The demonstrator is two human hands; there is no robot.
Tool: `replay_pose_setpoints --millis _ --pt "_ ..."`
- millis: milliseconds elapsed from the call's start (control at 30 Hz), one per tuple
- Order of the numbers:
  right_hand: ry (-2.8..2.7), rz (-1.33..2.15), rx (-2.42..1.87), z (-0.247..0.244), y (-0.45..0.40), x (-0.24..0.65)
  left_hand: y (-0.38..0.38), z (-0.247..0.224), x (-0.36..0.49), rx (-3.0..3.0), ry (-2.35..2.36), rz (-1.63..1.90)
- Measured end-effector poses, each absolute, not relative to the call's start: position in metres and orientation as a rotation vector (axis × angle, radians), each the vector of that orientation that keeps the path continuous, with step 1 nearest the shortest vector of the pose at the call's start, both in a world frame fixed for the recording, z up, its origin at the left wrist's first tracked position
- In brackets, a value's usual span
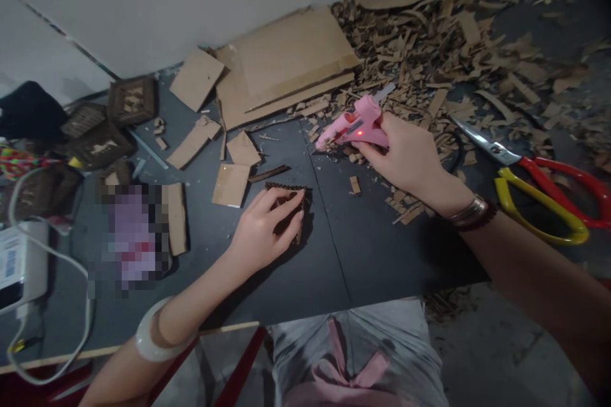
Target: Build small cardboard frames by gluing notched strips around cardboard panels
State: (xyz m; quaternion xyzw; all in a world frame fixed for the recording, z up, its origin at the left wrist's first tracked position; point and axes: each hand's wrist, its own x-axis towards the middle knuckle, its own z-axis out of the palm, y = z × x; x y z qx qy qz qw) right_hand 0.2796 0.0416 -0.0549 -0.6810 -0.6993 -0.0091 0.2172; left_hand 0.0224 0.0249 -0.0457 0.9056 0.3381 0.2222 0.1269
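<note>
1. Glue gun (369, 116): smooth plastic.
2. Handheld piece (280, 186): rough, ridged edge; material unclear.
3. Scissor blades (494, 147): polished metal.
4. Scissor handles (505, 200): glossy plastic.
5. Flat sheet (291, 63): matt cardboard.
6. Scraps (405, 54): rough-cut cardboard.
7. Tabletop (382, 254): smooth, matt.
8. Bangle (144, 332): smooth, glossy.

1. Glue gun (366, 116): pink, with a glowing orange-red light and a translucent whitish stick (384, 91) at its back.
2. Small piece (280, 186), left of the glue gun and nearer: dark brown, its edge patterned like a braid.
3. Scissors (528, 166), right of the glue gun: silver blades, one red handle, one yellow.
4. Cardboard sheet (291, 63), beyond the glue gun leftward: plain tan.
5. Tabletop (382, 248), under the glue gun: dark grey, crossed by a thin black line.
6. Bundle (23, 163), far left of the glue gun: speckled red, green, orange.
</note>
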Motion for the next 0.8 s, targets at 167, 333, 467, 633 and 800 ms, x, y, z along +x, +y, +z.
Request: replay_pose_setpoints --millis 167,333,467,633,800 --pt "-1.931 -0.055 -1.881 -0.057 0.041 0.281 0.025 -0.046 0.023 2.635 0.98 0.644" --pt "-1.912 -0.051 -1.894 -0.056 0.041 0.281 0.025 -0.047 0.022 2.648 0.957 0.653" --pt "-1.869 -0.079 -1.858 -0.06 0.041 0.283 0.023 -0.048 0.022 2.608 0.955 0.664" --pt "-1.846 -0.118 -1.907 -0.062 0.043 0.288 0.021 -0.048 0.021 2.495 1.015 0.747" --pt "-2.088 -0.166 -1.943 -0.041 0.065 0.28 0.025 -0.047 0.016 2.37 1.147 0.88"
